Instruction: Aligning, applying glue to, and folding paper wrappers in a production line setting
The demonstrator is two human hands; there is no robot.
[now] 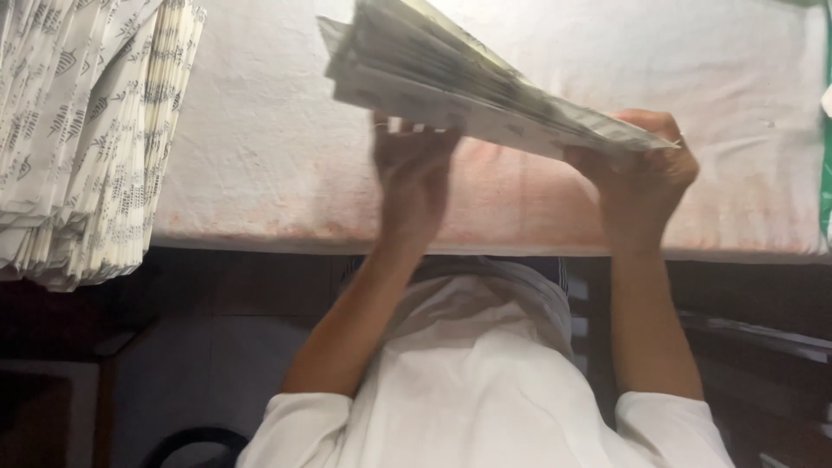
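At far left we see a tall pile (82, 130) of printed white paper sheets, fanned at its edges, sitting on the counter (260, 165) and overhanging its front edge. The counter wears a white cloth with faint pink stains along the near side. Moving right, our left hand (414, 178) is raised above the cloth, blurred, its fingers spread flat under the low side of a thick bundle (468, 82) of the same printed sheets; its grip is loose, propping rather than pinching. The bundle hangs in the air above the middle of the counter, clear of the cloth, thick and splayed at its upper-left end and narrowing toward the lower right. There our right hand (641, 178) closes its grip on the narrow end, thumb and fingers clamped around the sheets. At the right edge a green strip (826, 147) borders the cloth. Below, our white sleeves frame the view.
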